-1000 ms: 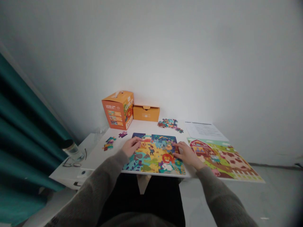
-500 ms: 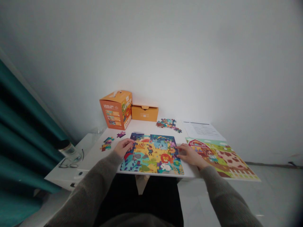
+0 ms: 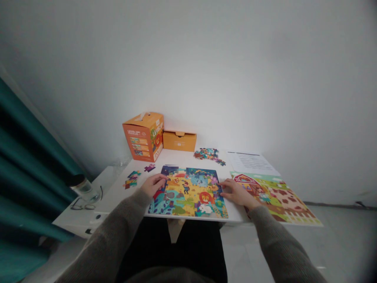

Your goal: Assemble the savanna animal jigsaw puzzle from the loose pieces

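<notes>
A colourful animal puzzle point(image 3: 188, 192) lies flat at the front edge of the white table, with a lion, an elephant and a small figure on it. At its left edge is my left hand point(image 3: 154, 184), fingers bent and fingertips on the border. My right hand point(image 3: 235, 191) touches the right edge, its fingers slightly apart and nothing seen in them. Joined loose pieces point(image 3: 132, 179) and a purple piece point(image 3: 150, 168) lie to the left. Behind the puzzle is a heap of pieces point(image 3: 207, 153).
An orange puzzle box point(image 3: 144, 137) and a lower orange box point(image 3: 179, 141) stand at the back. On the right lie a farm picture point(image 3: 273, 196) and a printed sheet point(image 3: 251, 162). A bottle point(image 3: 85, 188) and glasses point(image 3: 83, 206) rest on the left cabinet.
The view has shifted very slightly. Both hands stay at the puzzle's edges, and nothing on the table has visibly moved.
</notes>
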A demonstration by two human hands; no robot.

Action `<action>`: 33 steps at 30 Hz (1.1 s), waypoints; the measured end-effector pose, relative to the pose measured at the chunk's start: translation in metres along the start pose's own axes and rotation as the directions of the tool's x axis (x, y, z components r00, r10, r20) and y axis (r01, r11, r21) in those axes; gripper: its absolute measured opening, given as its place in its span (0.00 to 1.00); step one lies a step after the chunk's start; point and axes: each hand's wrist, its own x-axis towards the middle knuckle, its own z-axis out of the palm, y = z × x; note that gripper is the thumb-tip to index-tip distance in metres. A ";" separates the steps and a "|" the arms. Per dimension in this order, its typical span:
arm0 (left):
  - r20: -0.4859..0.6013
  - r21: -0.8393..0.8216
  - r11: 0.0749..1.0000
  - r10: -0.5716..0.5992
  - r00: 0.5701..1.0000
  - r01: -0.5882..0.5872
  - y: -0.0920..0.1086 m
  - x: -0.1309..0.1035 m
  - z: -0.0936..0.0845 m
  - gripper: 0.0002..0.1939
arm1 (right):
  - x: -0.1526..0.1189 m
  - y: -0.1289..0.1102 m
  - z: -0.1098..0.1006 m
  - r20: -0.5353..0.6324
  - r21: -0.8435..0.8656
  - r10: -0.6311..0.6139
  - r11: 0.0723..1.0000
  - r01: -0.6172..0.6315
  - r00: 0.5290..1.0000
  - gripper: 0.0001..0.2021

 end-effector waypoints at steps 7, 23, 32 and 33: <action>0.005 -0.009 1.000 -0.001 1.000 0.001 0.002 -0.001 0.000 0.17 | 0.001 0.001 0.000 0.008 -0.035 -0.001 0.999 0.002 1.000 0.18; -0.422 -0.116 0.959 0.187 0.887 -0.258 0.003 0.006 -0.014 0.13 | 0.043 -0.043 0.021 -0.066 -0.094 -0.122 0.989 0.116 0.990 0.18; -0.262 -0.051 0.985 0.148 0.954 -0.167 0.004 0.007 -0.010 0.13 | 0.085 -0.103 0.044 -0.021 -0.043 -0.152 0.988 0.151 0.988 0.22; -0.202 -0.026 0.986 0.157 0.967 -0.165 0.008 0.008 -0.006 0.14 | 0.086 -0.107 0.046 -0.011 -0.006 -0.154 0.988 0.154 0.988 0.23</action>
